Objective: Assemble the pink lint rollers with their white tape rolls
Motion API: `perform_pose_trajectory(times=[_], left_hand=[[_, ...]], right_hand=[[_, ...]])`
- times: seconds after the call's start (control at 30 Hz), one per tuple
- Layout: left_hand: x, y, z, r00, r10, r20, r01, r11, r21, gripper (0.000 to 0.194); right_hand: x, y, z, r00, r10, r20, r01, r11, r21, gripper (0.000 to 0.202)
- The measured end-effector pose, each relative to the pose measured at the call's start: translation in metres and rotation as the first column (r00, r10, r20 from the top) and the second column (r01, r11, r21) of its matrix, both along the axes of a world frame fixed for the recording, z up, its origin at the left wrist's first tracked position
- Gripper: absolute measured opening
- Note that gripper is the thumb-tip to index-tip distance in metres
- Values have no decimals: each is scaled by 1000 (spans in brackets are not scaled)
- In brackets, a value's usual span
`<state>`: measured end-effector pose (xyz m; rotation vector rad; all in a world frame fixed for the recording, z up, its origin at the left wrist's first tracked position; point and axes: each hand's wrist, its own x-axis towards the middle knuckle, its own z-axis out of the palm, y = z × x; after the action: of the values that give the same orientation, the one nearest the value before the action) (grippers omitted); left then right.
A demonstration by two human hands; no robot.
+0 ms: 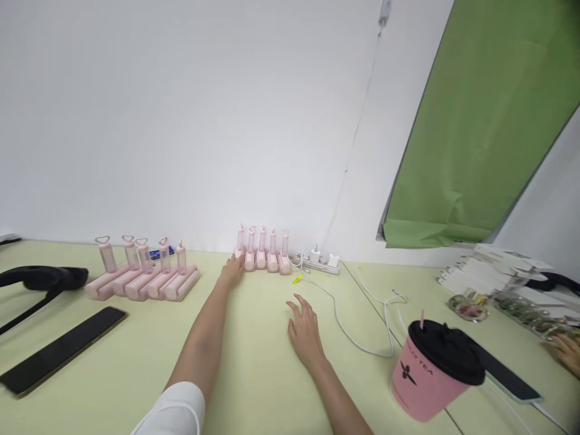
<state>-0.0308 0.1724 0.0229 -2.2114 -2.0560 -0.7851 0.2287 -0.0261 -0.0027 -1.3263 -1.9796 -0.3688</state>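
My left hand (232,270) reaches to the wall side of the table, its fingers bent over the leftmost pink double-cylinder piece (239,252) in the back row. That hand hides most of this piece. Along the same row, several matching pink pieces (261,260) lie side by side, each with a small see-through pink tube (262,240) with a loop on top standing at it. My right hand (304,329) hovers near the table's middle with fingers apart and nothing in them. Farther left is a second group of similar pink pieces (144,284) with upright looped tubes.
Right of the back row are a power strip (317,263) and a white cable (338,320). A pink lidded cup (421,383) and a phone (502,368) stand nearer. At left lie a black phone (63,347) and a black strapped object (49,281). Another person's hand (566,351) shows at right.
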Motion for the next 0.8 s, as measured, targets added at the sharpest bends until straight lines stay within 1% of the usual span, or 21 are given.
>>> perform_pose_trajectory(times=[0.1, 0.17, 0.23, 0.33, 0.4, 0.47, 0.53, 0.57, 0.63, 0.7, 0.73, 0.8], left_hand=[[-7, -12, -7, 999, 32, -23, -32, 999, 4, 41], [-14, -29, -9, 997, 64, -51, -62, 997, 37, 36], [-23, -52, -10, 996, 62, -62, -57, 995, 80, 31], [-36, -94, -13, 999, -9, -37, 14, 991, 135, 27], [-43, -127, -15, 996, -90, -17, 91, 984, 153, 25], [-45, -158, -14, 984, -179, -18, 180, 975, 132, 26], [-41, -184, -9, 963, -262, -57, 266, 961, 79, 29], [-37, -193, -5, 949, -301, -89, 306, 950, 55, 32], [-24, -204, 1, 909, -379, -173, 389, 921, 30, 37], [-6, -207, 5, 855, -457, -245, 476, 879, 23, 39], [3, -205, 5, 832, -488, -265, 512, 859, 24, 39], [23, -200, 4, 808, -520, -278, 550, 834, 39, 38]], right_hand=[[1, 2, -3, 1000, 8, -23, -8, 1000, -6, 47], [1, 3, -3, 1000, 7, -30, -8, 1000, -24, 46], [1, 4, -3, 999, 13, -32, -15, 999, -48, 44], [0, 3, 1, 999, 14, -34, -17, 997, -72, 43], [-2, 0, 4, 999, 26, -19, -27, 998, -53, 43], [-5, -4, 6, 997, 76, 29, -76, 997, -12, 43], [-7, -7, 6, 986, 133, 96, -138, 989, 47, 41], [-8, -9, 6, 978, 159, 139, -170, 983, 75, 40], [-9, -14, 7, 947, 204, 249, -233, 968, 95, 38], [-8, -19, 11, 898, 243, 367, -282, 958, 55, 44], [-7, -22, 14, 879, 247, 407, -284, 958, 32, 49], [-6, -28, 21, 883, 202, 423, -235, 972, 27, 58]])
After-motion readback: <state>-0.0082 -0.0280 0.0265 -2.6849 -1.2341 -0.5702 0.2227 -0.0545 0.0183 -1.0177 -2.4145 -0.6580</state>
